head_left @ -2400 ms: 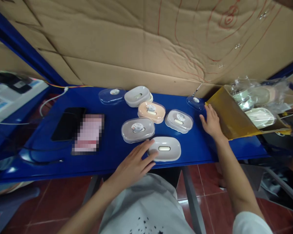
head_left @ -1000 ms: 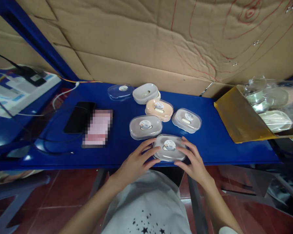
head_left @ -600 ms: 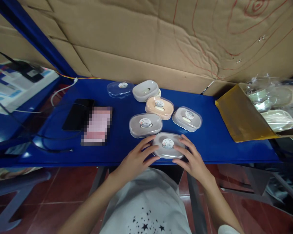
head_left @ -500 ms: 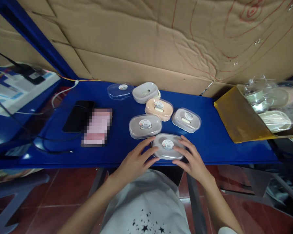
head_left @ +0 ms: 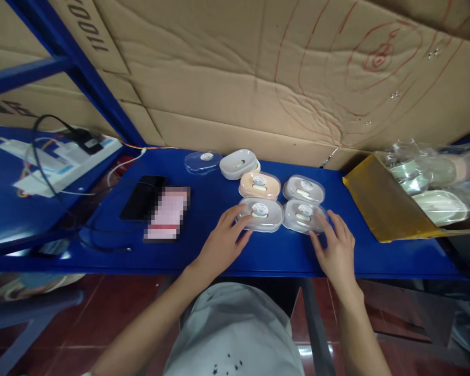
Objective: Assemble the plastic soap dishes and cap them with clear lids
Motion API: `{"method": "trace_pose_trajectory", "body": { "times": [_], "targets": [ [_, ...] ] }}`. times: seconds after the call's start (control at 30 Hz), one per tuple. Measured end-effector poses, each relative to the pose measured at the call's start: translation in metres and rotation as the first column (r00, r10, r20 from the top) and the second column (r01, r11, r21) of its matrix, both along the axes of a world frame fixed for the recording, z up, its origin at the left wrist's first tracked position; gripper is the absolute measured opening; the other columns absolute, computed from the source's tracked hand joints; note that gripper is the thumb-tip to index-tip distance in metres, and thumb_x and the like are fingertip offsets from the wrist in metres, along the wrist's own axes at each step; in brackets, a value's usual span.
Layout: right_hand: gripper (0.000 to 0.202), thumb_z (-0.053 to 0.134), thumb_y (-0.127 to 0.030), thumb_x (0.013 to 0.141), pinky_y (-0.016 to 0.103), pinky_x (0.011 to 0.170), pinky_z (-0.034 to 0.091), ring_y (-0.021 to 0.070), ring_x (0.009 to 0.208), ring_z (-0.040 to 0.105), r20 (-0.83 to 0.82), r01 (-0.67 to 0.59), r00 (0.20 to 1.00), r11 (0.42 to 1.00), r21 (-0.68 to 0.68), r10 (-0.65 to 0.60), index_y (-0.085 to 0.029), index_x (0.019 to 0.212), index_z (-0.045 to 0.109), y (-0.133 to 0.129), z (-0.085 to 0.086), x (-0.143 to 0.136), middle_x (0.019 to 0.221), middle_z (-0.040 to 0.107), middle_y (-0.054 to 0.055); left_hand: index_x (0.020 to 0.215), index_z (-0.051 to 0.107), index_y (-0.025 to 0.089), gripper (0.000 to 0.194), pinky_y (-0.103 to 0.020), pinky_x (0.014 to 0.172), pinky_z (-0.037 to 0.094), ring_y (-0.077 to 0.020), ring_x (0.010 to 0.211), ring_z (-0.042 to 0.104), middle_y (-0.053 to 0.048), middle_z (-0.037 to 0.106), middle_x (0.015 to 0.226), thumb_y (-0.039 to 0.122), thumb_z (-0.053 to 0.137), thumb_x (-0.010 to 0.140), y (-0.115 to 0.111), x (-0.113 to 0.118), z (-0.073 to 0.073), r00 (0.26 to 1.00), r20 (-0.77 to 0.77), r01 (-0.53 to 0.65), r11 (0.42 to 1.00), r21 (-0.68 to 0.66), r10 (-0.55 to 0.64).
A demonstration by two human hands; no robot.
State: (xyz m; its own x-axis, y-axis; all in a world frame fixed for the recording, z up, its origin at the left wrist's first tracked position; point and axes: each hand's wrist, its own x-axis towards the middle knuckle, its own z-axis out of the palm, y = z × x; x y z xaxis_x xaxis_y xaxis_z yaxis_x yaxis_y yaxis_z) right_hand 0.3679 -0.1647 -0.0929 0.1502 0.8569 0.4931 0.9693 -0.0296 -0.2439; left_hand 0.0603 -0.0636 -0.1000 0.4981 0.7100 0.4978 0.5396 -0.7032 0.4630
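Two grey soap boxes with clear lids lie side by side near the front of the blue table. My left hand [head_left: 229, 237] has its thumb and fingers around the left end of the left grey soap box [head_left: 268, 222]. On the right grey soap box [head_left: 301, 222], my right hand [head_left: 337, 245] grips the right end, thumb at the front and fingertips over the lid. Just behind them sit a peach soap box [head_left: 260, 186] and another grey soap box [head_left: 303, 193], both lidded. Round labels show on the lids.
Farther back lie a loose clear lid [head_left: 203, 163] and a grey box [head_left: 238, 164] without its lid. Two phones [head_left: 141, 196] and cables are at left, near a power strip [head_left: 68, 167]. An open carton [head_left: 387, 203] of wrapped items stands at right, before a cardboard wall [head_left: 219, 78].
The grey soap box that was between both hands has moved right, with my right hand on it. The other front grey box has shifted right beside it, my left hand now at its end.
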Motion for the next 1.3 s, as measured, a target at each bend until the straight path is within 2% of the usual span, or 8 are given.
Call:
{"method": "trace_pose_trajectory", "body": {
  "times": [0.07,0.17,0.37,0.57,0.9,1.03,1.2,1.3],
  "targets": [
    [0.061,0.053,-0.041,0.107,0.079,0.116,0.042,0.0474,0.154,0.045,-0.017,0.022,1.0,0.998,0.054,-0.021,-0.043,0.167,0.04,0.002,0.003,-0.008,0.171,0.043,0.011,0.14,0.064,0.027,0.033,-0.051,0.118,0.056,-0.0299,0.146,0.057,-0.012,0.057,0.155,0.029,0.059,0.107,0.006,0.007,0.006,0.994,-0.031,0.107,0.994,-0.033,-0.108],
    [0.066,0.055,-0.036,0.107,0.077,0.118,0.042,0.0448,0.156,0.043,0.009,-0.111,0.994,0.992,0.056,0.111,-0.044,0.169,0.034,0.006,0.01,-0.032,0.172,0.043,0.009,0.147,0.061,0.03,0.038,-0.047,0.12,0.053,-0.0272,0.146,0.057,-0.01,0.055,0.16,0.03,0.051,0.11,0.028,0.011,0.021,0.978,-0.074,0.189,0.981,-0.051,-0.193],
    [0.07,0.066,-0.036,0.104,0.07,0.129,0.034,0.0401,0.162,0.036,0.209,-0.427,0.874,0.899,-0.102,0.439,-0.034,0.168,0.038,0.06,0.024,-0.091,0.174,0.042,0.01,0.16,0.048,0.021,0.057,-0.058,0.127,0.036,-0.0353,0.158,0.041,-0.017,0.043,0.17,0.016,0.05,0.104,0.116,0.016,0.044,0.922,-0.355,-0.167,0.986,0.004,0.157],
    [0.069,0.066,-0.055,0.103,0.071,0.127,0.033,0.0448,0.158,0.041,0.252,-0.377,0.862,0.889,-0.26,0.439,-0.017,0.159,0.053,0.12,0.027,-0.105,0.168,0.048,0.02,0.146,0.058,0.02,0.047,-0.055,0.117,0.045,-0.0368,0.145,0.053,-0.018,0.06,0.154,0.029,0.067,0.1,0.156,0.016,0.04,0.867,-0.468,-0.207,0.978,-0.028,0.17],
    [0.039,0.053,-0.038,0.109,0.072,0.122,0.035,0.0425,0.151,0.052,0.24,-0.26,0.92,0.942,-0.212,0.309,-0.021,0.142,0.067,0.106,0.018,-0.036,0.165,0.053,0.018,0.13,0.064,0.017,0.031,-0.052,0.105,0.051,-0.0396,0.133,0.06,-0.02,0.067,0.136,0.022,0.066,0.1,0.128,0.017,0.041,0.818,-0.531,-0.257,0.966,0.012,0.224],
    [0.041,0.051,-0.029,0.109,0.073,0.125,0.031,0.0434,0.153,0.049,0.3,-0.228,0.915,0.958,-0.173,0.272,-0.015,0.144,0.065,0.105,0.019,-0.031,0.164,0.053,0.02,0.126,0.067,0.019,0.028,-0.05,0.102,0.053,-0.0379,0.125,0.067,-0.016,0.072,0.128,0.02,0.067,0.098,0.102,0.006,0.044,0.827,-0.52,-0.24,0.971,0.015,0.213],
    [0.049,0.044,-0.018,0.11,0.058,0.133,0.03,0.0318,0.16,0.042,0.265,-0.461,0.815,0.853,-0.245,0.516,-0.015,0.158,0.055,0.108,0.006,-0.061,0.169,0.049,0.014,0.126,0.064,0.019,0.022,-0.044,0.092,0.058,-0.0328,0.11,0.074,-0.013,0.074,0.122,0.029,0.059,0.106,0.044,-0.026,0.039,0.852,-0.447,-0.287,0.957,0.033,0.271],
    [0.053,0.045,-0.013,0.107,0.059,0.132,0.033,0.0307,0.159,0.044,0.194,-0.541,0.774,0.789,-0.291,0.603,-0.015,0.16,0.053,0.108,-0.001,-0.074,0.165,0.054,0.014,0.122,0.062,0.02,0.02,-0.043,0.089,0.059,-0.0319,0.106,0.075,-0.012,0.076,0.117,0.033,0.057,0.108,0.016,-0.044,0.031,0.899,-0.276,-0.328,0.94,0.095,0.341]
  ]
}}
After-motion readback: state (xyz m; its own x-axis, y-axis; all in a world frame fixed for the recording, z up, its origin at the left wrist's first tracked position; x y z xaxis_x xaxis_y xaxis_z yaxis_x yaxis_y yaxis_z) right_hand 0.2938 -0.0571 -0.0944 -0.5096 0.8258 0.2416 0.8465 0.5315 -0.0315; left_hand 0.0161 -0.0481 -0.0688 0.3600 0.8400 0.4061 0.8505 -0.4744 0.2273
